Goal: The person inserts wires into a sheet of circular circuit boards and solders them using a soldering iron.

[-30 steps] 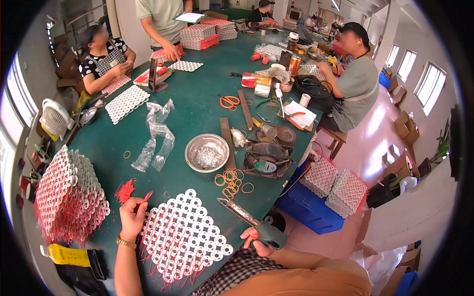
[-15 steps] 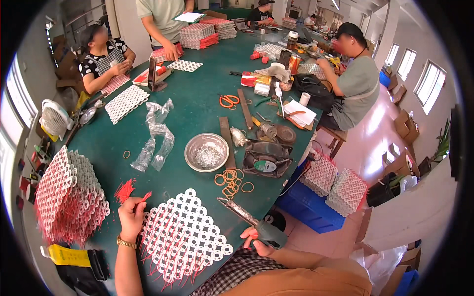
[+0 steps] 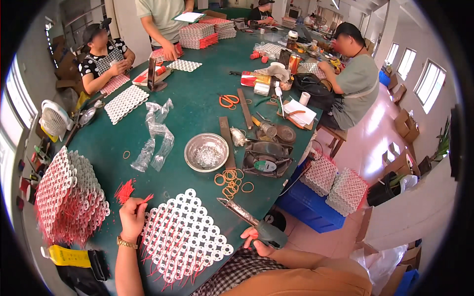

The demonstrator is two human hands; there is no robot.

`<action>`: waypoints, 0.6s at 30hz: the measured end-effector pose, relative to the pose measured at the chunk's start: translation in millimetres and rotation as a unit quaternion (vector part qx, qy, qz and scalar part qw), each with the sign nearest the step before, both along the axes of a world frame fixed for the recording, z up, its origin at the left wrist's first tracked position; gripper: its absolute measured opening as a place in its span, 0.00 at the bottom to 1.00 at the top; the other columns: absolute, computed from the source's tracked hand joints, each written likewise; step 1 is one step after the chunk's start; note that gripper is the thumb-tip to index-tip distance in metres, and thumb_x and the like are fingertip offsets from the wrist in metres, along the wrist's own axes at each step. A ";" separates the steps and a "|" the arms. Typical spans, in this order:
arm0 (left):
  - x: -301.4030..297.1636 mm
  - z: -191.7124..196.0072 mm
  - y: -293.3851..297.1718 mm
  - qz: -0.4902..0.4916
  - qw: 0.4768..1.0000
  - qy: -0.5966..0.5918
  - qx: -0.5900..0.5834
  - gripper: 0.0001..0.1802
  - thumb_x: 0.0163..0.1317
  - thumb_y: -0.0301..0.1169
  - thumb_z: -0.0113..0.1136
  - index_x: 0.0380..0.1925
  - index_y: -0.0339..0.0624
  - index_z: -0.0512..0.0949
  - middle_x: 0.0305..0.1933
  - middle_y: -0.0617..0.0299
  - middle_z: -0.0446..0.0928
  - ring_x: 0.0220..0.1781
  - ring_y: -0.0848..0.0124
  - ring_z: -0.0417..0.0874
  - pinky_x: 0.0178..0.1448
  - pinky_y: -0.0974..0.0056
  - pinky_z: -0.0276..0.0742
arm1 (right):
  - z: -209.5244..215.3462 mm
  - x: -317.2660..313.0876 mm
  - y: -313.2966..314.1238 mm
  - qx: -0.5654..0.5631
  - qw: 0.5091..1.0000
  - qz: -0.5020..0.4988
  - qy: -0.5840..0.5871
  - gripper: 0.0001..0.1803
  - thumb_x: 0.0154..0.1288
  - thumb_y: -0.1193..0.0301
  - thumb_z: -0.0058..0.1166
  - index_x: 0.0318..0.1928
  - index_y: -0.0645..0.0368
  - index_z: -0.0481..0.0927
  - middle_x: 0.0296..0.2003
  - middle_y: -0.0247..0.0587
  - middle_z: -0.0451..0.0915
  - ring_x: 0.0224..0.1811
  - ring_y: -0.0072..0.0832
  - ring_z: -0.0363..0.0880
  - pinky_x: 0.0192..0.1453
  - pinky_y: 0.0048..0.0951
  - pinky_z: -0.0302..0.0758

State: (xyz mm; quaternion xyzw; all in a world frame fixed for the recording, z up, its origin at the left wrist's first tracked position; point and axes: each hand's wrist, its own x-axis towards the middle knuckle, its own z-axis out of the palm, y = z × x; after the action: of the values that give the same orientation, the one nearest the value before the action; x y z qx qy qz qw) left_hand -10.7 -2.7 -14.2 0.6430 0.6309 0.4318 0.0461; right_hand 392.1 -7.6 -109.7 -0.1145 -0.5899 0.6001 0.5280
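My left hand (image 3: 132,219), a gold watch on its wrist, is closed in a pinch on a few short red wires (image 3: 148,198). Just beyond it lies a loose bunch of red wires (image 3: 125,190) on the green table. My right hand (image 3: 257,242) grips the dark green handle of a soldering iron (image 3: 245,215), its metal tip pointing up and left. Between the hands sits a panel of white round circuit boards (image 3: 197,232). Red wires stick out across its left and lower parts; the boards toward the upper right carry none. The iron's tip is above the table, apart from the boards.
Left of my arm rises a stack of wired panels (image 3: 71,197). Ahead are a metal bowl (image 3: 207,153) with silvery bits, rubber bands (image 3: 230,183), a black fan (image 3: 267,159) and crumpled plastic wrap (image 3: 157,130). A blue crate (image 3: 311,204) stands right. Other people work around the table.
My left hand has barely shifted, still pinching the wires. The soldering iron and panel stay in place. At the far left, a seated person's head has moved slightly.
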 end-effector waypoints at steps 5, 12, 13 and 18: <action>7.1 7.3 2.3 -0.004 0.999 0.034 0.023 0.05 0.55 0.17 0.63 0.31 0.36 0.77 0.27 0.56 0.77 0.25 0.64 0.76 0.31 0.64 0.71 | -6.9 0.7 1.0 0.005 1.000 -0.003 -0.009 0.16 0.74 0.69 0.45 0.59 0.58 0.68 0.51 0.55 0.75 0.31 0.27 0.78 0.35 0.27 0.77; 4.6 3.9 1.3 -0.001 0.999 0.033 0.016 0.05 0.55 0.16 0.63 0.31 0.36 0.78 0.26 0.57 0.76 0.25 0.65 0.76 0.31 0.64 0.72 | -3.3 0.4 -0.1 0.003 1.000 -0.007 -0.019 0.17 0.74 0.67 0.45 0.58 0.60 0.68 0.51 0.52 0.76 0.33 0.25 0.78 0.35 0.26 0.76; 4.2 3.2 1.4 -0.002 0.999 0.033 0.016 0.05 0.55 0.16 0.63 0.31 0.36 0.78 0.26 0.57 0.76 0.25 0.65 0.76 0.31 0.64 0.72 | -6.9 0.3 -0.4 0.004 1.000 -0.010 -0.013 0.17 0.74 0.66 0.45 0.58 0.60 0.68 0.51 0.52 0.76 0.33 0.25 0.78 0.35 0.26 0.76; 1.2 1.5 0.5 -0.007 0.999 0.037 0.008 0.07 0.54 0.17 0.64 0.31 0.37 0.77 0.28 0.55 0.77 0.26 0.61 0.77 0.31 0.62 0.72 | -4.9 -0.6 -0.3 0.002 1.000 0.002 -0.008 0.18 0.74 0.67 0.46 0.60 0.59 0.67 0.52 0.52 0.75 0.33 0.25 0.78 0.35 0.25 0.76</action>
State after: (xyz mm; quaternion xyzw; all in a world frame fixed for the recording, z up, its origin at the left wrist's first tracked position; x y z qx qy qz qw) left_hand -9.5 -2.2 -12.6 0.6631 0.6242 0.4125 0.0211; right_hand 391.5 -7.9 -114.6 -0.1171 -0.5959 0.5990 0.5219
